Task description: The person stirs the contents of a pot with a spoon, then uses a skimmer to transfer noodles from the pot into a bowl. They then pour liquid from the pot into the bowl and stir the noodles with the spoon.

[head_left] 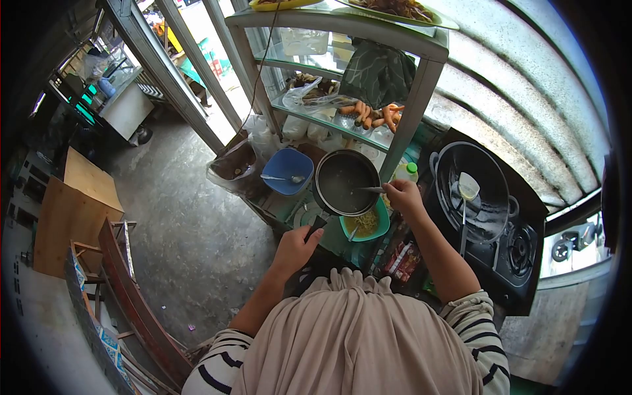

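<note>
My left hand [297,249] is closed around the black handle of a dark round pot [343,178], which is held level over the counter. In my right hand [403,197] is the handle of a metal utensil [370,189], whose other end reaches into the pot. Partly under the pot's lower edge stands a green bowl [378,227] of yellowish food with a spoon in it. To the pot's left is a blue bowl [288,164] with a spoon lying inside. A bottle with a green cap [406,172] stands just beyond my right hand.
On the right, a black wok [474,187] holding a ladle sits on a gas stove [520,247]. Behind the pot rises a glass-shelved rack [415,99] with carrots [368,114]. Plastic bags [240,164] hang at the counter's left end. Wooden furniture [141,309] stands at lower left.
</note>
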A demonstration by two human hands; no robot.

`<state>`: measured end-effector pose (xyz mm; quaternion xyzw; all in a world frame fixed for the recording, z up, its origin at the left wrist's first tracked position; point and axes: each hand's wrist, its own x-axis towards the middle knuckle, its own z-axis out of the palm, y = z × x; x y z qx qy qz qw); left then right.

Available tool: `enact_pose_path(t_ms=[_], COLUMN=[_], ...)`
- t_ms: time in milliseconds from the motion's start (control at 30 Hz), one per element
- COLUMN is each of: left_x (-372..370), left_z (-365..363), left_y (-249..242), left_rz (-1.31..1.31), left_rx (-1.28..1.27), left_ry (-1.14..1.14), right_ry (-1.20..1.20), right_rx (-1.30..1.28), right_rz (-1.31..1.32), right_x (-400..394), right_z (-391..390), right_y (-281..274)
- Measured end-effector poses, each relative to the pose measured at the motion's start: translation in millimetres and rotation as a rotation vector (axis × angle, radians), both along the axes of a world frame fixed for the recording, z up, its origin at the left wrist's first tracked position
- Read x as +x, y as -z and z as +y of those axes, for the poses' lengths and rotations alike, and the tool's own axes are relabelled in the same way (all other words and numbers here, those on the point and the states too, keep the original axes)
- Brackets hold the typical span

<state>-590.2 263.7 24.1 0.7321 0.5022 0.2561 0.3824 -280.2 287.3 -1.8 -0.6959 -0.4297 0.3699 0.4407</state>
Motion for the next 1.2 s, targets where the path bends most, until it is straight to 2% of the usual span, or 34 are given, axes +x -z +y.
enact_pose_path(t_ms=[67,100,167,500,600,667,700,767,900,1000,1067,1100,1167,1200], left_x=[-0.1,-0.2,-1.8,-3.6,-3.6,-3.4,-3.3,-3.4,-1.3,-0.6,-0.5,-0.3,-0.1,0.1], left_z=[-0.2,0.0,0.7,2.9,2.0,2.1,2.1,1.6,0.3,1.8,1.8,1.6,1.4,1.3], left_y=[2.5,3.9,5.8,11.2,10.2,8.6,7.6,5.7,-0.8,1.4,-1.9,-3.6,-2.6,-1.8], left_rz=[-0.028,-0.056,-0.037,-0.035,-0.038,-0.037,-0.035,-0.026,-0.020,-0.022,-0.004,0.013,0.000,-0.013], left_rx=[0.003,0.006,0.012,0.014,0.029,0.027,0.026,0.025,0.017,0.024,0.028,0.032,0.031,0.030], left_ry=[-0.009,-0.016,-0.015,-0.002,-0.006,-0.003,0.000,0.001,0.006,0.004,0.005,0.008,0.004,-0.001], right_ry=[-0.041,-0.042,-0.067,-0.062,-0.022,-0.007,-0.008,-0.079,-0.175,-0.185,-0.138,-0.139,-0.129,-0.127], right_rx=[-0.058,-0.058,-0.098,-0.011,0.017,0.076,0.077,0.171,0.142,0.136,-0.125,-0.125,-0.174,-0.174], right_rz=[0.322,0.321,0.479,0.542,0.400,0.058,0.058,-0.280,-0.428,-0.323,0.051,0.053,0.332,0.333], right_x=[2.7,3.4,4.3,19.8,21.8,20.6,20.9,21.3,11.0,10.4,8.2,8.9,14.2,17.6], right_z=[-1.5,-3.3,-7.1,-8.8,-10.7,-11.9,-11.9,-13.1,-16.9,-15.3,-15.7,-15.5,-15.0,-14.7], right_y=[-3.5,-7.6,-15.8,-24.0,-31.1,-33.9,-31.6,-24.6,-27.2,-17.6,-21.8,-20.8,-17.0,-13.9])
